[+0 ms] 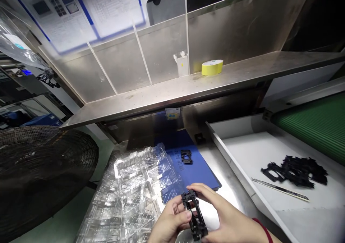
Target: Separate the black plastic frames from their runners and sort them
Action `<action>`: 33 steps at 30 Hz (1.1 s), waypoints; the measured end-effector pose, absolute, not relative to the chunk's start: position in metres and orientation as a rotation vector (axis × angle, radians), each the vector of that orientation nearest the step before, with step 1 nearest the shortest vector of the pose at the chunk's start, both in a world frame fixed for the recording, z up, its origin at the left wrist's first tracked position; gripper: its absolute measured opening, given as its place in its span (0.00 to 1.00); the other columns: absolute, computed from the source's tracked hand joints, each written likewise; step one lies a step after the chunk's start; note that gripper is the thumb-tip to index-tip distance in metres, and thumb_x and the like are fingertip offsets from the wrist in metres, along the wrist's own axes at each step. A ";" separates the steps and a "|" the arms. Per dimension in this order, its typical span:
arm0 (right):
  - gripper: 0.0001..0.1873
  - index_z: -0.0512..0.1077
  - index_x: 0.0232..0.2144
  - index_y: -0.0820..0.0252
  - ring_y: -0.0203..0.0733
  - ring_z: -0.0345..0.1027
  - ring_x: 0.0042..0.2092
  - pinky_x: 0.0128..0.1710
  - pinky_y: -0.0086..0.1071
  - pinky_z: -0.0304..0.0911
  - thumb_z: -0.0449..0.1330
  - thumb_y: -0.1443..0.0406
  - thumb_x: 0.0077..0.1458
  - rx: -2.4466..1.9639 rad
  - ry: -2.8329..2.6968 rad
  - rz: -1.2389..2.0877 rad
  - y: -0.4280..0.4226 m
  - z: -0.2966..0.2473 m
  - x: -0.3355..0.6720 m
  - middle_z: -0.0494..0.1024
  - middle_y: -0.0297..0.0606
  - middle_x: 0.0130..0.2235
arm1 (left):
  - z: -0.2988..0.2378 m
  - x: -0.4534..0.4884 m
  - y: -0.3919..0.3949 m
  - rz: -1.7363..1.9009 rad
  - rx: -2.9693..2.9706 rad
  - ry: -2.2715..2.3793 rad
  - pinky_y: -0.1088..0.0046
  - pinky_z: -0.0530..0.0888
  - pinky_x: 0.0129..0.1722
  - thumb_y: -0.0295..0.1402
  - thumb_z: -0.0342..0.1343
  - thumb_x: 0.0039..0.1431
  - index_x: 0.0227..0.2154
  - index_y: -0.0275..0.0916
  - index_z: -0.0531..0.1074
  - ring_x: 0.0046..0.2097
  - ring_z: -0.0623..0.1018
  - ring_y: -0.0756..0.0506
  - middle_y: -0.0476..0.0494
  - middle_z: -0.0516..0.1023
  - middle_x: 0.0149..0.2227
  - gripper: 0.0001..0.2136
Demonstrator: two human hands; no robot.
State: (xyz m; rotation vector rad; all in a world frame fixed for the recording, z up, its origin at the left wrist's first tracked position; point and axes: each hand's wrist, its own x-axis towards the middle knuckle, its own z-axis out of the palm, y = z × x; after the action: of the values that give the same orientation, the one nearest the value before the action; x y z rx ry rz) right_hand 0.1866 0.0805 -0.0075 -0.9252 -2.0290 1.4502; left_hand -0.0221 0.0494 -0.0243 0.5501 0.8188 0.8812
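Observation:
My left hand (172, 218) and my right hand (223, 214) both grip a black plastic lattice frame (194, 214) at the bottom of the view, its long side pointing away from me. My right fingers curl over its upper end. Just left of my hands lies a clear plastic blister tray (134, 189) with several moulded pockets. A blue mat (198, 173) lies beyond my hands, with a smaller black frame part (186, 156) on it. A red band circles my right wrist.
To the right, a white-lined bin (242, 164) holds a pile of black frames (295, 171) and a thin metal ruler (280, 189). A round mesh fan guard (40, 167) stands at left. Above is a steel shelf (172, 92) with yellow tape (212, 67). A green conveyor belt (312, 124) runs at far right.

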 end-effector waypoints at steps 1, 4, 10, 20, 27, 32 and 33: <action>0.53 0.58 0.63 0.55 0.59 0.57 0.65 0.67 0.51 0.52 0.74 0.68 0.35 -0.922 -1.995 1.482 0.080 -0.005 0.185 0.60 0.49 0.65 | -0.025 -0.021 0.049 0.874 0.554 0.835 0.75 0.74 0.35 0.42 0.76 0.36 0.49 0.37 0.76 0.42 0.83 0.43 0.36 0.85 0.44 0.34; 0.52 0.59 0.62 0.55 0.58 0.60 0.62 0.66 0.50 0.55 0.73 0.69 0.33 -0.922 -1.912 1.556 0.079 0.000 0.180 0.61 0.47 0.63 | -0.025 -0.020 0.047 0.805 0.564 0.885 0.71 0.74 0.34 0.51 0.74 0.34 0.44 0.34 0.78 0.36 0.82 0.43 0.35 0.85 0.38 0.34; 0.54 0.59 0.62 0.54 0.57 0.59 0.63 0.67 0.49 0.53 0.73 0.70 0.32 -0.947 -1.886 1.596 0.078 -0.001 0.179 0.62 0.46 0.63 | -0.016 -0.018 0.046 0.708 0.655 0.930 0.59 0.76 0.41 0.59 0.70 0.32 0.37 0.30 0.80 0.35 0.83 0.36 0.29 0.85 0.35 0.36; 0.73 0.36 0.72 0.49 0.62 0.32 0.73 0.70 0.58 0.34 0.77 0.49 0.36 -1.016 -2.038 1.543 0.081 -0.015 0.201 0.37 0.47 0.74 | -0.018 -0.021 0.053 0.915 1.150 1.177 0.49 0.57 0.68 0.34 0.72 0.42 0.55 0.43 0.73 0.66 0.66 0.30 0.34 0.71 0.64 0.33; 0.78 0.32 0.72 0.47 0.61 0.40 0.72 0.70 0.52 0.41 0.79 0.54 0.30 -0.967 -1.939 1.665 0.079 -0.014 0.198 0.47 0.49 0.72 | -0.044 -0.035 0.053 0.852 2.522 1.132 0.28 0.55 0.63 0.23 0.50 0.64 0.61 0.67 0.59 0.69 0.62 0.31 0.41 0.67 0.66 0.30; 0.74 0.33 0.72 0.49 0.57 0.45 0.71 0.69 0.53 0.43 0.77 0.57 0.36 -0.956 -1.914 1.684 0.076 -0.021 0.195 0.54 0.53 0.70 | -0.037 -0.025 0.054 1.203 2.776 1.148 0.49 0.53 0.71 0.24 0.56 0.62 0.61 0.61 0.63 0.74 0.50 0.40 0.56 0.40 0.75 0.29; 0.74 0.32 0.72 0.50 0.57 0.45 0.71 0.69 0.53 0.42 0.77 0.57 0.36 -0.963 -1.902 1.698 0.075 -0.023 0.195 0.54 0.53 0.70 | -0.034 -0.022 0.055 1.276 2.793 1.167 0.53 0.51 0.71 0.23 0.57 0.60 0.60 0.61 0.64 0.74 0.48 0.41 0.57 0.34 0.75 0.29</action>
State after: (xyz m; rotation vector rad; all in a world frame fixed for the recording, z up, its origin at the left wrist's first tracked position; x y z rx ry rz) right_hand 0.1953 0.0754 -0.0225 -0.9629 -1.9023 1.6978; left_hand -0.0224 0.0545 -0.0342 2.7929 1.1675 1.2760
